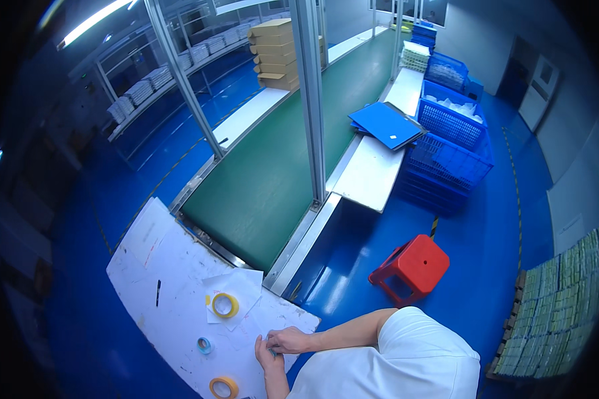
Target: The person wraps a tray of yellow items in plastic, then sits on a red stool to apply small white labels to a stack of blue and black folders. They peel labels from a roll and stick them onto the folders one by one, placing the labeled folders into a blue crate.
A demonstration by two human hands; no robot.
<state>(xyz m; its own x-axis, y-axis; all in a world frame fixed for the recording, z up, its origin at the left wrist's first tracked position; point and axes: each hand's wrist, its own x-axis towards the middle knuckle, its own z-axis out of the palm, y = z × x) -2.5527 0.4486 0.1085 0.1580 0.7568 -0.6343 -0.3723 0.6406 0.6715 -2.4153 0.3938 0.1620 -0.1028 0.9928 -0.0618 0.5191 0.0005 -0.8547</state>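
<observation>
My right hand point(288, 340) and my left hand point(268, 356) meet over the near right part of the white worktable point(180, 312). Their fingers are closed around a small teal thing, mostly hidden between them, whose kind I cannot make out. On the tabletop to the left lies a small blue tape roll point(204, 345). A yellow tape roll point(225, 305) rests on loose white paper point(249, 286) farther back. An orange-yellow tape roll point(223, 388) is at the near edge, and a black marker point(158, 292) lies farther left.
A green conveyor belt point(259, 179) runs away from the table, with metal posts point(311, 100) beside it. A blue folder point(387, 124) lies on its white side shelf point(369, 173). Blue crates point(452, 156), a red stool point(416, 269) and stacked green-white bundles point(556, 309) stand right.
</observation>
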